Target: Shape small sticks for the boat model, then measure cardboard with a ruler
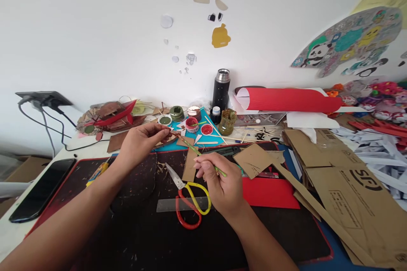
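Note:
My right hand (221, 180) is closed around a thin green brush (195, 150), which slants up and left toward my other hand. At the brush's far end, my left hand (143, 140) pinches something small and reddish-brown; its exact shape is hard to make out. Just beyond my hands stand an open jar of red paint (191, 125), a red paint lid (207, 129) and a dish of dark green paint (164, 120). Below them, scissors (180, 183) with one yellow and one red handle lie open over a clear ruler (165, 205) on the black mat (143, 237).
A black thermos (221, 89) and a jar of murky liquid (228, 123) stand near the wall. Cardboard (346, 203) and red paper (270, 193) lie right. A phone (43, 188) and yellow cutter (97, 172) are left.

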`<state>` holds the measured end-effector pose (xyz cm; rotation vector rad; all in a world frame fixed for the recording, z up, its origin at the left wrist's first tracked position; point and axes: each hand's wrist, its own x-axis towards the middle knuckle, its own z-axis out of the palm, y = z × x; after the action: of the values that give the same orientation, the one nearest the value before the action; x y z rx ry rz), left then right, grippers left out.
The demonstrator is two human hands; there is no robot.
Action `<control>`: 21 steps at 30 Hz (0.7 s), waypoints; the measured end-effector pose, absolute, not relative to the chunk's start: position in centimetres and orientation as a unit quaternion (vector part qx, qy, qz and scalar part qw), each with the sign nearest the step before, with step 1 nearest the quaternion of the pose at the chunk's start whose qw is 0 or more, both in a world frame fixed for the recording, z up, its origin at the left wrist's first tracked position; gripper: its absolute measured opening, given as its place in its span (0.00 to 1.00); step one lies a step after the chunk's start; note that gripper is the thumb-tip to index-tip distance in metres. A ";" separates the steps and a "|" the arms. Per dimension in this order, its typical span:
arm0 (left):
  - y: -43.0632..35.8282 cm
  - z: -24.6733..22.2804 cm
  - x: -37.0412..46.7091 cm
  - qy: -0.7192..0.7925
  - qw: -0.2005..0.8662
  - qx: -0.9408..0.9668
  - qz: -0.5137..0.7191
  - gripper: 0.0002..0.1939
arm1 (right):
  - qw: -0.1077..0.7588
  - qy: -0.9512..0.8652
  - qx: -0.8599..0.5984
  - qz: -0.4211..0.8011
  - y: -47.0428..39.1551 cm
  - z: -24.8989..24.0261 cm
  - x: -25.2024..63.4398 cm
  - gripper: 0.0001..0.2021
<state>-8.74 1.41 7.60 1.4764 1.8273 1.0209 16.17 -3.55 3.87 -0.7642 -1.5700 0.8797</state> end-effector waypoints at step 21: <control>1.0 7.1 -8.6 0.683 0.248 0.594 0.344 0.22 | 0.553 -0.667 -0.319 0.384 -3.5 3.9 16.2 0.14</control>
<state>-8.58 0.99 7.05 1.6199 1.8616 0.9367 16.16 -3.50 3.90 -0.7535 -1.5762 0.9075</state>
